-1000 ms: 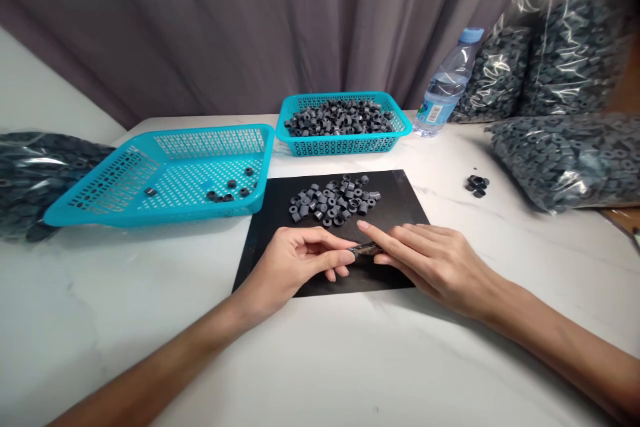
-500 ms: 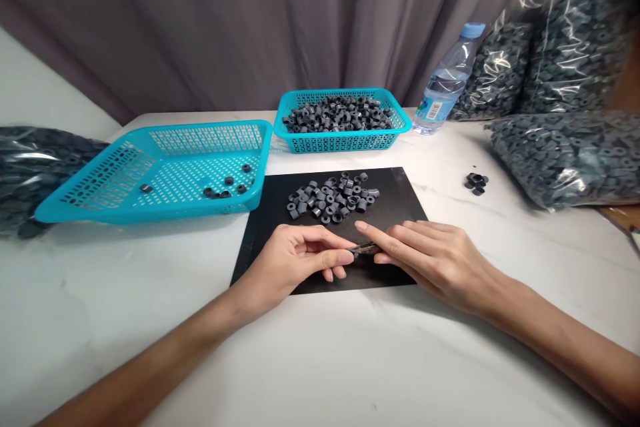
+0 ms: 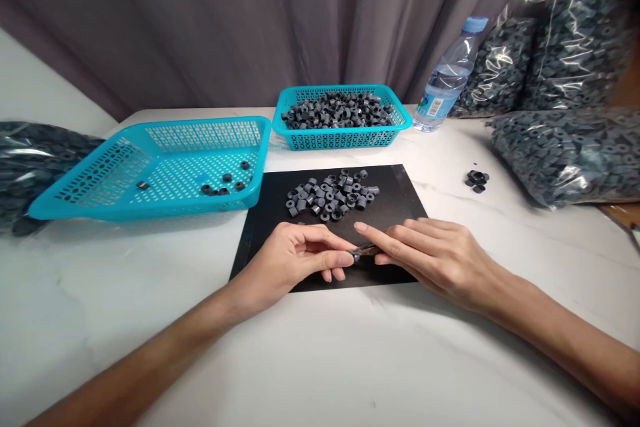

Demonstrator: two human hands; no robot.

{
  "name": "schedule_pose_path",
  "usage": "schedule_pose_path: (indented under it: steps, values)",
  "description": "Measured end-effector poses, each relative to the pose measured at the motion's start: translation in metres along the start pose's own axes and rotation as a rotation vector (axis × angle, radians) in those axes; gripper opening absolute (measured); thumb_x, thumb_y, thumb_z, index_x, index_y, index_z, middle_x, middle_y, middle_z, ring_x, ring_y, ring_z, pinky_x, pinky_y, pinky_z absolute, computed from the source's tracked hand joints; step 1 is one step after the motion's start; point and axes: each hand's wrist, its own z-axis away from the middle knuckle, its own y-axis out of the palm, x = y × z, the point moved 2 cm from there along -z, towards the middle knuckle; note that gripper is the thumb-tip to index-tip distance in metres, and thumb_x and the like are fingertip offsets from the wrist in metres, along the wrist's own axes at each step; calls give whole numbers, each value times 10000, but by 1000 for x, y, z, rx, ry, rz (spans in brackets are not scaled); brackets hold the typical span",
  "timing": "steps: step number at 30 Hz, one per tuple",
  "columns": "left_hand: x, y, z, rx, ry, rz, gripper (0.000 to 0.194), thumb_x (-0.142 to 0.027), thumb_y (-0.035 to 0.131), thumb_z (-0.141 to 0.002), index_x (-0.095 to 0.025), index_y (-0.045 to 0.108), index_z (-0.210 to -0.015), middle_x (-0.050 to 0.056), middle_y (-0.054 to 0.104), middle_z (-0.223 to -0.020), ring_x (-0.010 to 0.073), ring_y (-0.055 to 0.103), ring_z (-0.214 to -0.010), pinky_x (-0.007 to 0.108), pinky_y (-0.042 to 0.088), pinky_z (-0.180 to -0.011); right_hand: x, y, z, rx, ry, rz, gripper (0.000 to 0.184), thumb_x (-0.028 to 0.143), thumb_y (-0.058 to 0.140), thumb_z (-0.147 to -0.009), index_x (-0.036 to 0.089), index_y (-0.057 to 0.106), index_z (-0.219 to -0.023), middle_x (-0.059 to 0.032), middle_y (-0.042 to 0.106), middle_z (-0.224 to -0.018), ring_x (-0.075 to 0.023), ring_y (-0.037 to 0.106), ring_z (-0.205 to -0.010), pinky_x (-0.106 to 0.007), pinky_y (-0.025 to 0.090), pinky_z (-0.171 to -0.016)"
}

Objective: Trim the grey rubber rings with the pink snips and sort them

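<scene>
Over the near part of the black mat [image 3: 400,197], the fingers of the left hand [image 3: 300,253] pinch a small dark piece [image 3: 355,257], mostly hidden by the thumb. The right hand [image 3: 435,253] grips a slim tool [image 3: 367,249], its tip at the piece and the index finger stretched out above it; the tool's exact kind is unclear. A pile of grey rings [image 3: 333,197] lies on the mat, beyond the hands. Left of the mat sits a wide blue basket [image 3: 150,209] with a few rings inside; behind the mat, a smaller blue basket [image 3: 345,141] holds many more. Right of the mat, a little dark heap [image 3: 477,180] rests on the white bench [image 3: 320,360].
</scene>
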Motion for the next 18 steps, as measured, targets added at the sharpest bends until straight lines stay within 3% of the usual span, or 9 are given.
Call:
schedule_pose_path:
  steps: [18]
  values:
    - [-4, 0, -1, 36, -13, -31, 97, -215, 799, -833, -171, 830, -913, 10, 709, -717, 108, 661, -643, 205, 557, -632, 1, -1, 0, 26, -52, 79, 410, 206, 535, -1052, 88, 498, -1444, 21, 665, -799, -117, 547, -692, -277, 386, -637]
